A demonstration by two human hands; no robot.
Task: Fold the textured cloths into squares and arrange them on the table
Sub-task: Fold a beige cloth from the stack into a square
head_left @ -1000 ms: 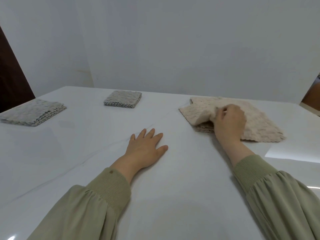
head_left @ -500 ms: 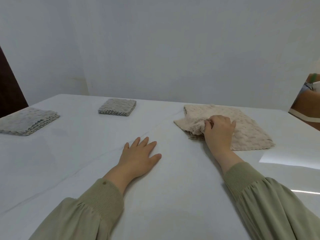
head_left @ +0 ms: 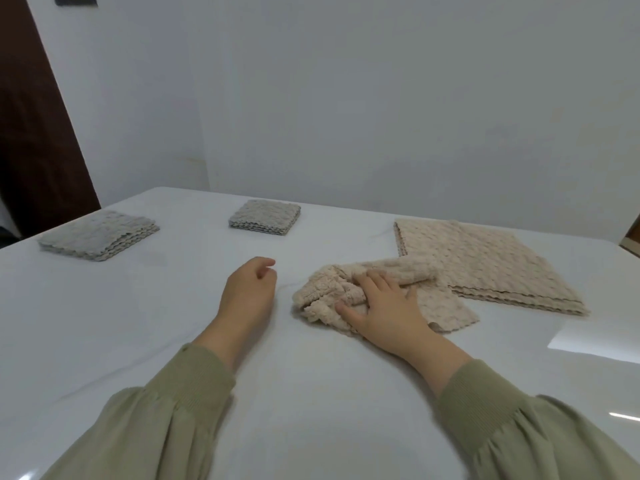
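Two gray bumpy cloth piles (head_left: 98, 235) (head_left: 265, 217) sit folded near the white table's (head_left: 138, 323) far left edge. My left hand (head_left: 247, 292), flat before, now curls empty. My right hand (head_left: 384, 306) has pulled one tan bumpy cloth (head_left: 332, 292) off the tan pile (head_left: 485, 265) at the far right, squeezing it. Folding comes next.

There are no words, numbers, labels or signs to read anywhere here. The cloths, the table and the wall show no writing at all.
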